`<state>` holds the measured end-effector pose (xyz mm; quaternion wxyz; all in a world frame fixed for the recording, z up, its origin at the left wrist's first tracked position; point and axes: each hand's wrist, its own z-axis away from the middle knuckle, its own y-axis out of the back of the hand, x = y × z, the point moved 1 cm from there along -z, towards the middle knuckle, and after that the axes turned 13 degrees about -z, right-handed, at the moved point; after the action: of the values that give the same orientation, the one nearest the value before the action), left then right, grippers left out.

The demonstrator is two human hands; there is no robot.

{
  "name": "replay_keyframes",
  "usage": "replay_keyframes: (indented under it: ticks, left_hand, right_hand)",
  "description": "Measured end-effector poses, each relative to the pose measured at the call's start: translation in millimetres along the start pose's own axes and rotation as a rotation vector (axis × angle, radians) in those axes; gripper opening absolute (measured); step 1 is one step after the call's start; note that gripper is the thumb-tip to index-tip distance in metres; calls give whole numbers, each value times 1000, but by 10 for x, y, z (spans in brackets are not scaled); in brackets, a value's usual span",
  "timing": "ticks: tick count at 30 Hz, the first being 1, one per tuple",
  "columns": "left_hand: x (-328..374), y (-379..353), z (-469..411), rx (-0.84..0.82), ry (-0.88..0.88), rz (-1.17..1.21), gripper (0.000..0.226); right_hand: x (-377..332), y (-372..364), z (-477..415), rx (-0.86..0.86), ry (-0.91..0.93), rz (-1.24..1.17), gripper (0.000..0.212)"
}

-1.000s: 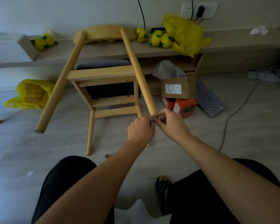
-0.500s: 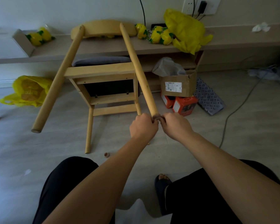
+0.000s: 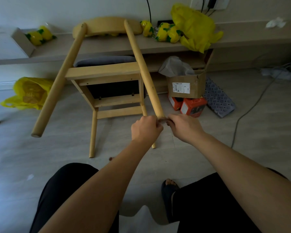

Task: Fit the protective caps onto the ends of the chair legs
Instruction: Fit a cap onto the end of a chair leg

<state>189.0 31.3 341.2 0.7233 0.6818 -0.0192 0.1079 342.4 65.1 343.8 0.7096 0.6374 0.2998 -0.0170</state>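
Both bare forearms run up from the bottom corners of the frame and meet just right of centre. The left hand (image 3: pixel 145 130) is curled into a loose fist, knuckles up, fingertips pinched at its upper right edge. The right hand (image 3: pixel 185 127) faces it from the right, wrist bent slightly, thumb and fingers drawn together toward the left hand, the two nearly touching. Lower down, both knees in black trousers spread toward the bottom edge, a bare foot (image 3: pixel 170 183) between them.
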Motion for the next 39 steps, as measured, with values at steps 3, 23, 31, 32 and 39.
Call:
replay_keyframes:
  ticks: [3,23,31,32,39]
  left_hand:
    - [-18,-23,3,27,-27,-23,15]
    - [-168,-31,-68,268,-285,-127,13]
    - [-250,15,-64,300,-409,-162,21]
    - [-268,21,-67,308,-415,-160,20]
    - [-379,37,-120,353,-495,-49,18]
  right_hand:
    - [20,0,-10,0,53,19,17]
    - [241,-4,-145,-2,241,-62,10]
    - [291,55,-172,-15,303,-45,11]
    - [293,56,-173,-20,306,-53,12]
    - [380,22,-230,-85,247,-215,16]
